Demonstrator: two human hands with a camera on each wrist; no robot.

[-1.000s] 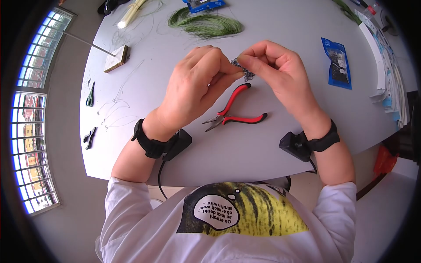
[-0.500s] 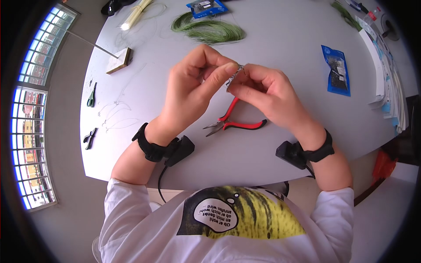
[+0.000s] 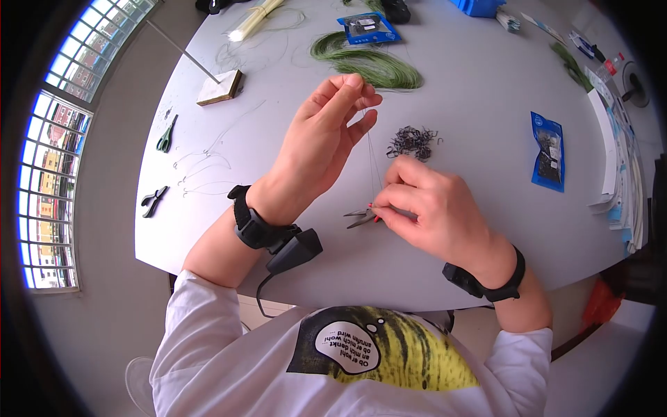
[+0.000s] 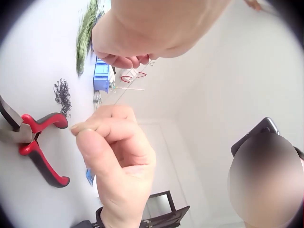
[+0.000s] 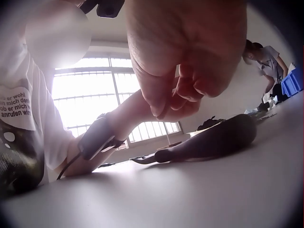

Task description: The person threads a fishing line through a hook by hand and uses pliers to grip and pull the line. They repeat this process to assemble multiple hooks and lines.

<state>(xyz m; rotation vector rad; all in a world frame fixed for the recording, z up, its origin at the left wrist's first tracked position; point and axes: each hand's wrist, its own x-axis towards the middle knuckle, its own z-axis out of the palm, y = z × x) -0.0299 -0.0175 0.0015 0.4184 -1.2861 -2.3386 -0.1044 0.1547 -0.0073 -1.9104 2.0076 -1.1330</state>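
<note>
Raised over the table's middle, my left hand (image 3: 316, 135) pinches a thin pale line (image 3: 373, 163) between thumb and fingers. Two fine strands of it run down to my right hand (image 3: 441, 208), lower and nearer my body, whose thumb and forefinger pinch their lower end. Whatever else sits in that pinch is hidden by the fingertips. Beneath the right hand lie red-and-black pliers (image 3: 358, 218), jaws apart, handles mostly covered; the left wrist view shows the spread handles (image 4: 47, 166). Just beyond is a pile of small dark hooks (image 3: 411, 142).
At the left lie hooks on thin lines (image 3: 208, 153), green-handled scissors (image 3: 165, 135), small black cutters (image 3: 153, 201) and a block with a rod (image 3: 221, 88). Beyond are a green strand bundle (image 3: 368, 62) and a blue packet (image 3: 368, 28); another blue packet (image 3: 549, 151) lies right.
My hands have parted from working close together at the dark hooks. The left is now farther up, the right lower, with thin line stretched between them. The hook pile is uncovered.
</note>
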